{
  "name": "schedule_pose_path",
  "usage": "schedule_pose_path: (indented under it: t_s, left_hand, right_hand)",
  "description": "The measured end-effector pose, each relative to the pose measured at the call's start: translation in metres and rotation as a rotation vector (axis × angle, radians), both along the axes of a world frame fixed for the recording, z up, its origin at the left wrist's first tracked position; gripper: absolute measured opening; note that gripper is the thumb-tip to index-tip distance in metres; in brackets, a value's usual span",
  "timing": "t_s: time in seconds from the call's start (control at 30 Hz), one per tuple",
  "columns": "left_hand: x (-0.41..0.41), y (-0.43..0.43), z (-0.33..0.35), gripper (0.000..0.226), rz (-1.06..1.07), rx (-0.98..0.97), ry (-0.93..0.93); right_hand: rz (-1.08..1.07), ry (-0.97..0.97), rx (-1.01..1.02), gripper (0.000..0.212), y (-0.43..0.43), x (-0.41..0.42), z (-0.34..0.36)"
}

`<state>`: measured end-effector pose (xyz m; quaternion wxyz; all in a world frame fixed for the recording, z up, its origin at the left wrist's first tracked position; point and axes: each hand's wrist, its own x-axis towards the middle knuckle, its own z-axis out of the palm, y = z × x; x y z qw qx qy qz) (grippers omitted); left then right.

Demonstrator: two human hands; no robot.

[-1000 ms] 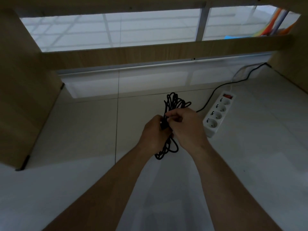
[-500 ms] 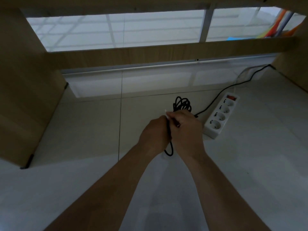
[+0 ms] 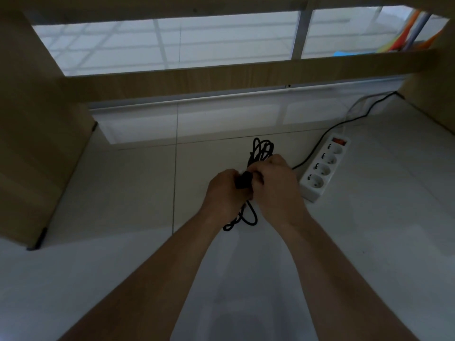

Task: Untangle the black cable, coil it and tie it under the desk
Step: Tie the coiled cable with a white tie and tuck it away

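Note:
The black cable (image 3: pixel 261 150) is gathered into a coil held above the white tiled floor under the desk. Loops stick out above my hands and more loops (image 3: pixel 247 217) hang below them. My left hand (image 3: pixel 225 193) grips the bundle's middle, where a thicker black wrapped part shows between the hands. My right hand (image 3: pixel 275 183) pinches the same spot from the right, fingers closed on the cable. A small white piece shows at my left thumb; what it is I cannot tell.
A white power strip (image 3: pixel 323 168) with a red switch lies on the floor just right of my hands, its black lead (image 3: pixel 344 123) running to the back right corner. Wooden desk panels stand at left (image 3: pixel 37 156) and right, a crossbar (image 3: pixel 221 81) behind.
The coil's upper loops have been pulled in smaller, then held. Both hands stay closed on the bundle's middle, and a dark wrapped section now shows between them.

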<state>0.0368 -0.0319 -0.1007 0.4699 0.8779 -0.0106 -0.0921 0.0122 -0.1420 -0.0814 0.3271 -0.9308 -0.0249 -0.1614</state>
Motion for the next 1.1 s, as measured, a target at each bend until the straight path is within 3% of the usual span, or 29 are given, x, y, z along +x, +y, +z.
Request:
schedule_pose_path:
  t_s: [0.2,0.47,0.57,0.67,0.9,1.1]
  left_hand:
    - [0.004,-0.003,0.009,0.035,-0.070,0.215,-0.082]
    - [0.001,0.005,0.006,0.006,-0.021,-0.057,0.037]
    - [0.001,0.006,0.004,0.023,-0.012,-0.104,0.041]
    - [0.000,0.008,0.002,0.024,-0.015,-0.139,0.039]
    - [0.000,0.006,0.009,0.006,-0.052,-0.036,-0.054]
    - [-0.001,0.004,0.016,0.005,-0.091,0.072,-0.119]
  right_hand:
    - [-0.011,-0.131,-0.013,0.023,0.013,-0.005,-0.002]
    - [-0.002,-0.011,-0.056,0.020,0.006,0.001,-0.006]
    - [0.006,0.008,-0.037,0.023,0.000,0.002,-0.006]
    - [0.050,-0.007,-0.038,0.024,-0.001,0.001,-0.006]
    - [0.041,-0.121,0.006,0.022,0.004,-0.003,-0.006]
    - [0.014,-0.189,0.069,0.021,0.004,-0.006,-0.005]
